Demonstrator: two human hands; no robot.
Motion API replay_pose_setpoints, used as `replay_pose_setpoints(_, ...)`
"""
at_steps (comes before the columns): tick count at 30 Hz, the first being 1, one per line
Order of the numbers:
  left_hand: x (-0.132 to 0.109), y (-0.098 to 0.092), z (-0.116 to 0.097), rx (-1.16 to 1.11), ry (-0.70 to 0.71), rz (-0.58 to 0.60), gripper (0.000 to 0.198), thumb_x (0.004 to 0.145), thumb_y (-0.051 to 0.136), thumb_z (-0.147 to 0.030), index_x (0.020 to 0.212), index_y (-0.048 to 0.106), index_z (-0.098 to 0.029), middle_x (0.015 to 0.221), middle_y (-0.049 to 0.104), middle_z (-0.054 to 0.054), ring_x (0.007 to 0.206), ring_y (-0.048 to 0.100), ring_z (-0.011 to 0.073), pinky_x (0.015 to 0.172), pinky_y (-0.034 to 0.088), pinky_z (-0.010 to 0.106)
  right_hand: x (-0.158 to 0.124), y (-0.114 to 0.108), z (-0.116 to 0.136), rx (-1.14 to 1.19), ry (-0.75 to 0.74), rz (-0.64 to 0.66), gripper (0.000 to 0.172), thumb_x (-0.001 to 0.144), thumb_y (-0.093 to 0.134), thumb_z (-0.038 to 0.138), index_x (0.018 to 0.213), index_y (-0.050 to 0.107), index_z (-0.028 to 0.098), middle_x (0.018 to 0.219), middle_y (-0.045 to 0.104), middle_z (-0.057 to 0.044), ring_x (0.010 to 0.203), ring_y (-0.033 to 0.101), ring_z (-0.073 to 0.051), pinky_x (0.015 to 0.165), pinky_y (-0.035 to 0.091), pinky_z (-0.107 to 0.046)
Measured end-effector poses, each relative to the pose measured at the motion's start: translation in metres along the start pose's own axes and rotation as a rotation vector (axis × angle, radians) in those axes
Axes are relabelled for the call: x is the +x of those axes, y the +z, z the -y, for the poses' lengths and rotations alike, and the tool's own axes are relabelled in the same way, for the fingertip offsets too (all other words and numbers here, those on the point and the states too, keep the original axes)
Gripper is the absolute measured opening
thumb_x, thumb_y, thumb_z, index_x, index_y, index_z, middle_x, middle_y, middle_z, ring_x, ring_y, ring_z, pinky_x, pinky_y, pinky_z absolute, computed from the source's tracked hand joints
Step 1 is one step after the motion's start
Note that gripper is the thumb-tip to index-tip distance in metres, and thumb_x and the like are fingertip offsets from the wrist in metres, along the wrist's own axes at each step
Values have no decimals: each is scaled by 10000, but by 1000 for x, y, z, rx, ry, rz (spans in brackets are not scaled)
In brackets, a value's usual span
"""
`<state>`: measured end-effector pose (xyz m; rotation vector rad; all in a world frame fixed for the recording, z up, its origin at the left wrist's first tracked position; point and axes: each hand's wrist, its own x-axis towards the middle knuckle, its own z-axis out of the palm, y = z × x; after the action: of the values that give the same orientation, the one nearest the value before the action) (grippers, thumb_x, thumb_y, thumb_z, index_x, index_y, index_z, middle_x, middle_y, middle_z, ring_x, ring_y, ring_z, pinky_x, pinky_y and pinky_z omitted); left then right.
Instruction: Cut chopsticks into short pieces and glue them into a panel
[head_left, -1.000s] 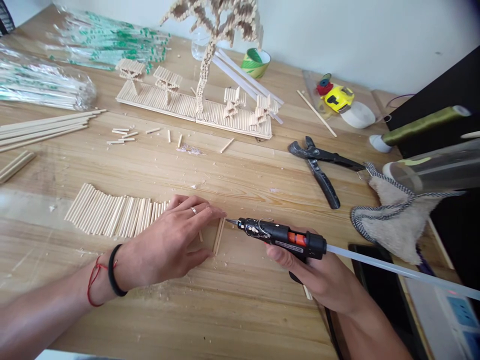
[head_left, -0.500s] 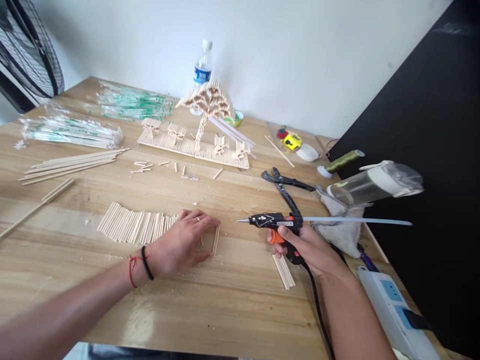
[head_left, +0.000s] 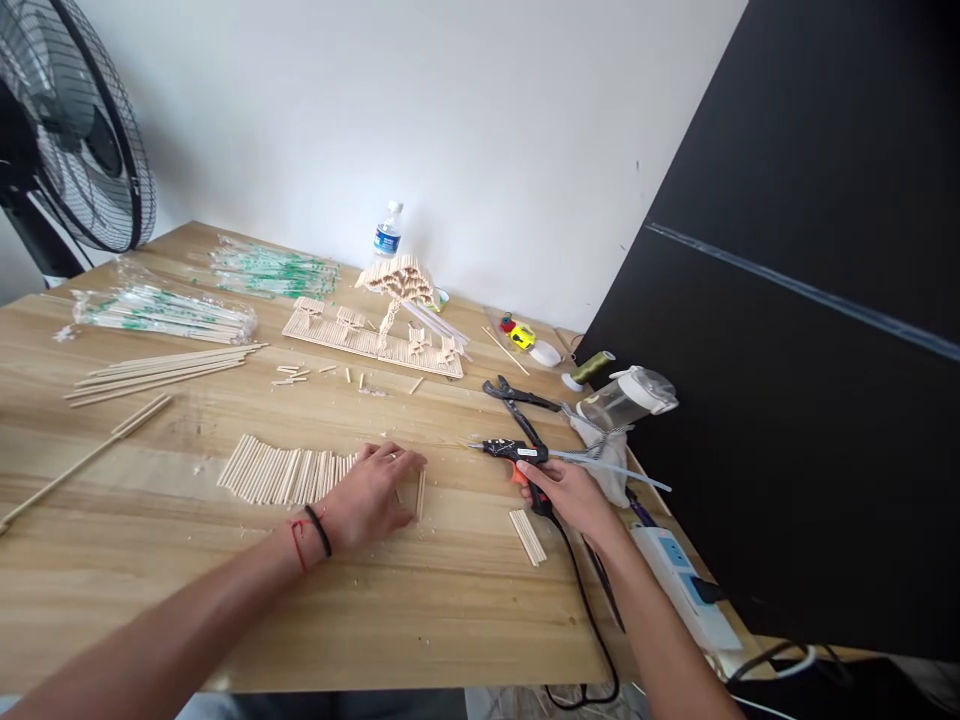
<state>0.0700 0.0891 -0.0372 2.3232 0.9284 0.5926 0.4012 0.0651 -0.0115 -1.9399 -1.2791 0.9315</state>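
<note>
My left hand (head_left: 373,490) rests on the table at the right end of a row of short wooden sticks (head_left: 289,472). Its thumb and index finger are at the two ends of a short wooden stick (head_left: 421,494). My right hand (head_left: 566,492) is wrapped round the handle of a black and orange hot glue gun (head_left: 512,450), fingers by the orange trigger. The nozzle points left toward my left hand, apart from the sticks. A long clear glue stick (head_left: 615,467) projects from the gun's back. Below the gun lies a small bunch of short sticks (head_left: 528,538).
Behind stands a stick-built model (head_left: 360,343) with a tree shape. Black cutters (head_left: 521,397) lie behind the glue gun, with a clear cup (head_left: 622,398) to their right. A power strip (head_left: 686,585) sits by my right forearm; bagged sticks (head_left: 169,315) lie at left.
The view has tilted up and drawn back, showing more wall and black panel. My right hand has drawn the glue gun slightly away from the sticks; my left hand keeps its place by them.
</note>
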Motion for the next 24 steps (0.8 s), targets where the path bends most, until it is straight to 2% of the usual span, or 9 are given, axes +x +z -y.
replay_pose_setpoints(3, 1, 5, 6, -7, -12, 1, 579, 753, 820, -127, 1274, 589, -226, 1312, 731, 113, 1266, 642, 342, 1079, 461, 514, 0, -2, 1, -169, -51, -197, 412, 692, 836, 603, 672, 715, 210, 654, 725, -86, 731, 698, -305, 697, 524, -394)
replay_pose_setpoints(5, 1, 8, 9, -11, -19, 2, 576, 759, 816, -136, 1280, 592, -239, 1314, 731, 105, 1272, 635, 341, 1085, 452, 506, -7, 1, 6, -235, -105, -293, 333, 778, 769, 537, 730, 721, 211, 745, 751, -120, 840, 711, -337, 772, 522, -416)
replay_pose_setpoints(7, 2, 10, 11, -15, -21, 5, 584, 759, 814, -138, 1287, 590, -244, 1326, 730, 98, 1284, 627, 338, 1091, 444, 501, -21, 12, 14, -268, -165, -308, 296, 857, 688, 484, 841, 743, 194, 852, 769, -145, 879, 705, -330, 817, 517, -424)
replay_pose_setpoints(8, 2, 10, 12, -17, -22, 8, 588, 759, 815, -136, 1290, 588, -242, 1329, 730, 97, 1286, 625, 336, 1091, 442, 501, -29, 21, 18, -275, -197, -274, 287, 881, 661, 462, 883, 754, 190, 875, 769, -137, 856, 697, -310, 815, 516, -415)
replay_pose_setpoints(10, 2, 10, 11, -19, -27, 13, 590, 761, 815, -128, 1294, 585, -232, 1336, 730, 100, 1290, 624, 337, 1089, 438, 508, -47, 43, 28, -270, -262, -106, 251, 897, 674, 430, 947, 792, 215, 858, 763, -74, 772, 676, -253, 762, 519, -361)
replay_pose_setpoints(12, 3, 9, 11, -21, -31, 22, 591, 763, 816, -123, 1296, 583, -224, 1338, 732, 101, 1291, 624, 340, 1088, 434, 520, -59, 66, 35, -264, -307, 45, 182, 854, 759, 360, 978, 820, 241, 795, 722, -17, 706, 632, -211, 698, 499, -314)
replay_pose_setpoints(14, 4, 8, 10, -21, -33, 30, 595, 759, 819, -120, 1296, 585, -222, 1336, 736, 96, 1291, 624, 345, 1087, 431, 533, -64, 84, 40, -256, -321, 126, 209, 808, 817, 257, 1015, 825, 230, 766, 670, 13, 683, 597, -184, 683, 482, -289)
replay_pose_setpoints(17, 4, 7, 9, -20, -36, 37, 601, 749, 818, -104, 1293, 589, -216, 1337, 739, 95, 1288, 623, 354, 1091, 424, 551, -60, 97, 41, -250, -317, 164, 347, 764, 870, 172, 1106, 818, 191, 760, 603, 35, 686, 554, -165, 697, 461, -282)
replay_pose_setpoints(24, 4, 8, 9, -24, -34, 29, 612, 748, 828, -101, 1298, 589, -229, 1364, 733, 92, 1313, 613, 360, 1090, 425, 545, -44, 100, 37, -231, -290, 222, 513, 745, 908, 135, 1244, 807, 194, 692, 497, 82, 634, 457, -135, 639, 402, -266)
